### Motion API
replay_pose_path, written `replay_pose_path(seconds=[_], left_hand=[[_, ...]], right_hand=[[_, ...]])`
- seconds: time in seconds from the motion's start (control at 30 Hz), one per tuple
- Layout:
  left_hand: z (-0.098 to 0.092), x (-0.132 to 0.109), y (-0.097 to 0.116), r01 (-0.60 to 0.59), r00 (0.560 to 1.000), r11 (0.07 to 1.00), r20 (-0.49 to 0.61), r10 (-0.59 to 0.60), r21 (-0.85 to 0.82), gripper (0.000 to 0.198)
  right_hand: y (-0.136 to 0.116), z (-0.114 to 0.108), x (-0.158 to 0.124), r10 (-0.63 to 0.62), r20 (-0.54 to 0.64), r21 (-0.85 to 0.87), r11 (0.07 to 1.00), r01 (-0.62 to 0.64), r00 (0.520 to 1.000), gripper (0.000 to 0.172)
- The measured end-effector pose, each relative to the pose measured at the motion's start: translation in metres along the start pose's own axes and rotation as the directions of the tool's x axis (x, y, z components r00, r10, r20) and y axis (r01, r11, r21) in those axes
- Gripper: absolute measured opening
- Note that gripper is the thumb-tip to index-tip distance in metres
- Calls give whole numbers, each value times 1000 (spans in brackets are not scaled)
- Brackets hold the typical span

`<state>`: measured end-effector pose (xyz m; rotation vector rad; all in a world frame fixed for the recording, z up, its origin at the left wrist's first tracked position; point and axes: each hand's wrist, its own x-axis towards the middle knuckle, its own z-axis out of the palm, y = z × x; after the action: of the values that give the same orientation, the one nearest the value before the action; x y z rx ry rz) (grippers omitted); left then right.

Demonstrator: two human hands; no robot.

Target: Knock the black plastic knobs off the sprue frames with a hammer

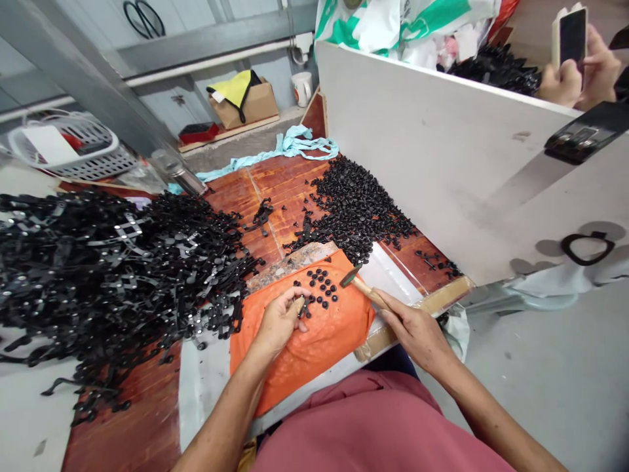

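Note:
An orange cloth (pixel 295 357) covers a block in front of me, with several small round black caps (pixel 325 288) grouped on it. My left hand (pixel 280 318) rests over the cloth, its thumb and fingers pinched round a small black part (pixel 301 311) beside the caps; its exact shape is mostly hidden. In my right hand (pixel 417 334) is the wooden handle of a small hammer (pixel 368 288). The hammer's dark head sits at the cloth's right edge, to the right of the caps, and I cannot tell whether it touches the cloth.
At left lies a big heap of black linked metal parts (pixel 122 275). Beyond the cloth is a pile of small black pieces (pixel 358 203). A white panel (pixel 432 144) walls the right side. Past it, another person's hands (pixel 580 75) hold a phone (pixel 572 39).

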<state>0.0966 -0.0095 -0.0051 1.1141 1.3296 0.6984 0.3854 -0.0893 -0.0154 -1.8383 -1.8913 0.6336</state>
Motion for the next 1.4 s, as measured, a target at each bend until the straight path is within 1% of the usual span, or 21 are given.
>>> replay_pose_path(seconds=[0.17,0.3,0.4,0.57,0.83,1.07,1.2,1.33,1.4], left_hand=[[1,-1,2,-7,1000,999,-12,7,-49,41],[3,1,1,-7,999,1000,-32,7,-10,39],[3,2,0,0,999,1000,-35,0,10,40],[0,2,2,21,999,1000,-47,-21,-6,43],[3,2,2,-17,997,988,-76,29,153,39],[4,0,5,-13,996,985,-86,28,170,38],[5,1,3,-22,997,993,-74,30,116,39],[4,2,-1,-57,996,994,-69,63,94,38],[4,2,-3,-76,994,992,-68,83,96,35]], right_hand=[[0,1,0,8,0,-19,1000,-8,1000,45],[0,1,0,17,9,-18,1000,-16,1000,46],[2,1,0,-1,3,-18,1000,1,1000,46],[3,3,1,-37,-24,-34,999,36,999,45],[-3,-1,1,-9,-6,-32,999,8,1000,45],[-2,0,-1,-20,-17,-5,1000,20,1000,45],[-15,-9,-1,-85,-36,-28,996,84,996,46],[-40,-18,5,-202,48,-74,976,205,978,45],[-51,-18,9,-265,53,-80,960,269,963,46]])
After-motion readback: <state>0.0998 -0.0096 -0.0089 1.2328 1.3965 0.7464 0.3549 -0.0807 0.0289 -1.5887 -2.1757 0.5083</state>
